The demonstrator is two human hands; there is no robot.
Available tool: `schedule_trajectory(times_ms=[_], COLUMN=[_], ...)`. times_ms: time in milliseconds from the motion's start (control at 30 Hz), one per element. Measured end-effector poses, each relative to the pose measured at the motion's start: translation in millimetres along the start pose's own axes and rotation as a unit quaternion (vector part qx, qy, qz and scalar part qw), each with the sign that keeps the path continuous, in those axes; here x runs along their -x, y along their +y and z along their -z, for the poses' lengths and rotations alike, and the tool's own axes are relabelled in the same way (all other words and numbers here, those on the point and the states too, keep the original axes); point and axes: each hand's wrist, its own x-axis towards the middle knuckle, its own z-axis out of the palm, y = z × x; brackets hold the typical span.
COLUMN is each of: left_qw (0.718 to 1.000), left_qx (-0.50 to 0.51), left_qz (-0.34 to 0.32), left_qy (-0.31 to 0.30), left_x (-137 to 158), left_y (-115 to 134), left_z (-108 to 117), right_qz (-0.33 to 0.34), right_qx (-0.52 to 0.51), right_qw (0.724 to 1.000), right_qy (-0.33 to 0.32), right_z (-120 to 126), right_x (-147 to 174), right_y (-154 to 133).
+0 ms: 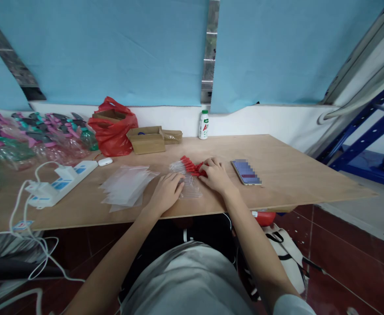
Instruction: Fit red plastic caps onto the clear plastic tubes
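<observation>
Red ends (pixel 188 164) and slim clear plastic pieces (pixel 191 189) lie in a cluster at the centre of the head view, directly between the two hands on the wooden counter (pixel 293 175). The handling looks partly done, as a judgement: one group of pieces fans out with its red ends close together, and more clear lengths lie side by side nearer the front edge. A loose stack of transparent bags (pixel 126 186) lies flat to the left of centre, apart from both hands; the bags look unfilled, so any filling seems left undone.

The left hand (pixel 166 191) rests low over the left side of the cluster, its fingers loosely bent, with a gap between thumb and forefinger; they touch or nearly touch the clear pieces, and no firm grip shows. The right hand (pixel 215 174) curls over the red ends on the right side, its fingers bent down and touching them; whether they pinch any piece cannot be told, since the knuckles hide the tips. A phone (pixel 246 170) lies right of centre, near the right hand but not touching it.
</observation>
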Motion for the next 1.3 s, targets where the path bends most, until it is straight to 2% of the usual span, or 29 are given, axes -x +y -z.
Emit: schedule_trajectory(times_ms=[167,300,400,500,600,700,867,1167,1300], left_qw=[1.000,1.000,0.999,0.996,0.990,0.985,0.994,0.998,0.996], left_qx=[0.006,0.013,0.011,0.011,-0.015,-0.053,-0.043,-0.064,-0.069], left_qz=[0.002,-0.003,-0.009,-0.006,0.008,0.020,-0.011,0.021,0.041], left_qy=[-0.003,0.007,0.042,0.091,0.140,0.163,0.102,0.007,-0.027], left_x=[0,0,0,-1,-1,-1,-2,1,1], left_y=[-2,-3,-4,-2,2,3,0,7,8], left_z=[-1,-2,-2,0,6,9,4,4,6], right_qz=[0.012,0.011,0.014,0.050,0.093,0.114,0.112,0.146,0.161], right_qx=[0.010,0.005,-0.041,-0.119,-0.200,-0.233,-0.251,-0.192,-0.209], right_qw=[1.000,0.999,0.997,0.988,0.973,0.964,0.960,0.970,0.964], right_qy=[0.003,0.033,0.062,0.080,0.067,0.051,0.051,0.033,0.031], right_z=[1,6,11,17,21,21,21,22,19], right_x=[1,0,-3,-4,-1,1,3,6,3], right_y=[-2,-4,-6,-10,-15,-17,-18,-25,-26])
